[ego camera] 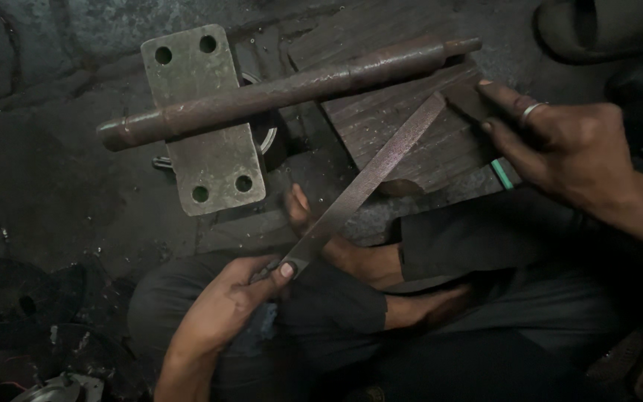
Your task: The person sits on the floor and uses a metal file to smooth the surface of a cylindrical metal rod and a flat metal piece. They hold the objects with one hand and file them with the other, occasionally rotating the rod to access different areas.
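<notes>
Grimy floor; both hands (225, 305) (560, 145) grip file (370, 179).

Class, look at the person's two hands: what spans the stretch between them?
In the head view, a long flat metal file spans it, left hand gripping its tang end, right hand at its tip.

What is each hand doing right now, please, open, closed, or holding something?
Left hand: closed on the tang end of the flat metal file.
Right hand: fingers pinch the file's far end.
</notes>
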